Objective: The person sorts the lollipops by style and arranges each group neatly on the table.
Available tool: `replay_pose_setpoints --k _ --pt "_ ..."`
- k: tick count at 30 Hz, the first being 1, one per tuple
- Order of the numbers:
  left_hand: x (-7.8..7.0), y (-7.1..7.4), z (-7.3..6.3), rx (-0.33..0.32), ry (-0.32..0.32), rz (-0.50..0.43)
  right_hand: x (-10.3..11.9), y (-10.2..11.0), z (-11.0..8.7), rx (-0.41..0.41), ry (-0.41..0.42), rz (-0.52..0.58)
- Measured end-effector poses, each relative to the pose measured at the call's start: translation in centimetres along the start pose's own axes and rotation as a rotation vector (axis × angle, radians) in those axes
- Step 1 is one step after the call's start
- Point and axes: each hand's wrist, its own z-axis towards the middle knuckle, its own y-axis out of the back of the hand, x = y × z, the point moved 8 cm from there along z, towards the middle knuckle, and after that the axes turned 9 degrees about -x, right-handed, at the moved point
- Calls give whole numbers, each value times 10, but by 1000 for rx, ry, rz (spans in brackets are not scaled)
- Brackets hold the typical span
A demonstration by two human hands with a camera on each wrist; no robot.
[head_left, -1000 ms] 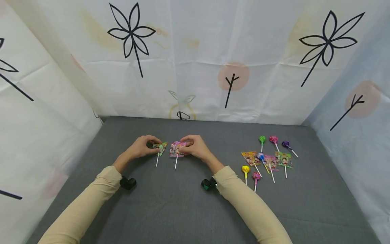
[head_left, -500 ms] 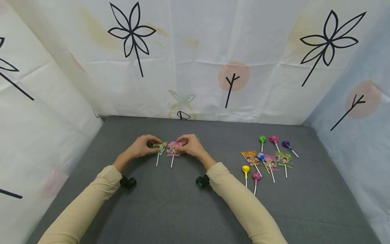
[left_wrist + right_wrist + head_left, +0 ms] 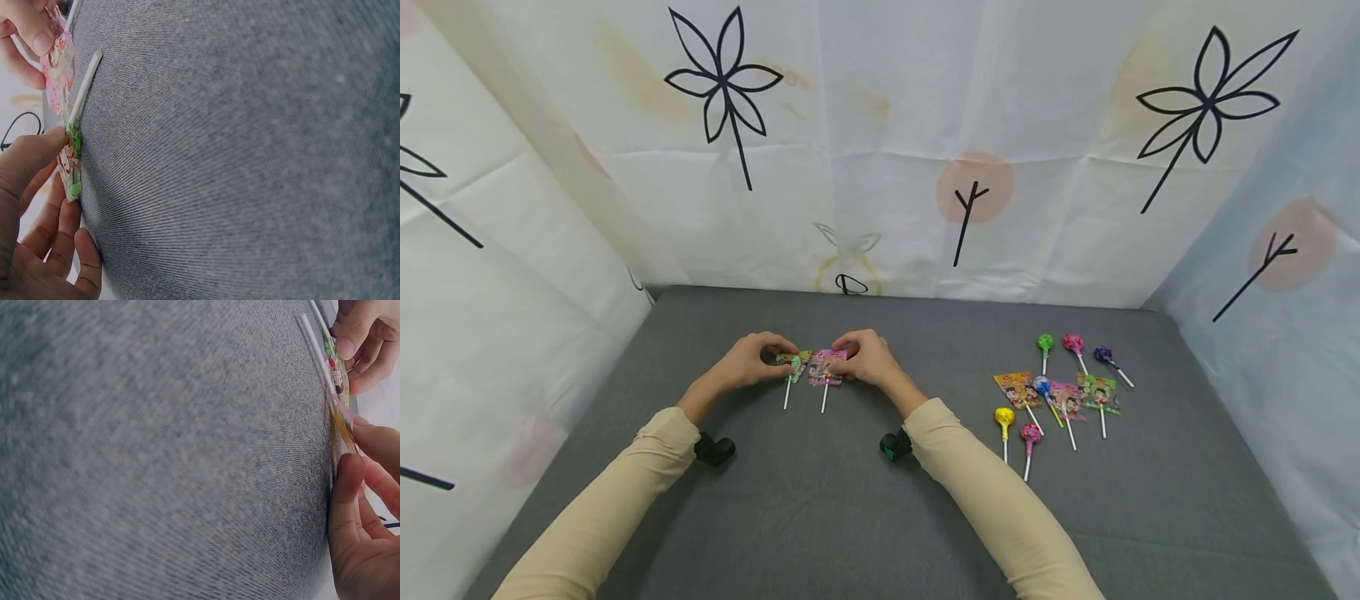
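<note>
Side by side near the far half of the table lie two flat lollipops in printed wrappers, their white sticks pointing toward me. My left hand (image 3: 751, 360) pinches the green-wrapped lollipop (image 3: 799, 367) between thumb and fingers at its left edge. The pink-wrapped lollipop (image 3: 824, 368) is pinched at its right side by my right hand (image 3: 871, 360). The wrappers' inner edges are right at each other. In the left wrist view the green wrapper (image 3: 74, 169) shows between thumb and fingers. Seen from the right wrist, thumb and fingers close on the other wrapper (image 3: 342, 422).
To the right lies a loose group of lollipops: flat ones in orange (image 3: 1019, 389), pink (image 3: 1066, 398) and green (image 3: 1099, 392) wrappers, and several round ones, among them a yellow (image 3: 1004, 417) and a purple (image 3: 1103, 354). Patterned cloth walls (image 3: 880, 108) border the grey table (image 3: 820, 500).
My right hand has moved left with the pink-wrapped lollipop, bringing it up beside the green-wrapped one. The left hand has stayed in place.
</note>
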Motion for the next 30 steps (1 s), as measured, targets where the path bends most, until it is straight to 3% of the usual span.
replay_pose_setpoints --k 12,30 --pt "4 -1 0 2 12 9 1 -1 1 -19 11 -109" --pt "5 -2 0 4 8 13 2 0 0 2 -15 -134"
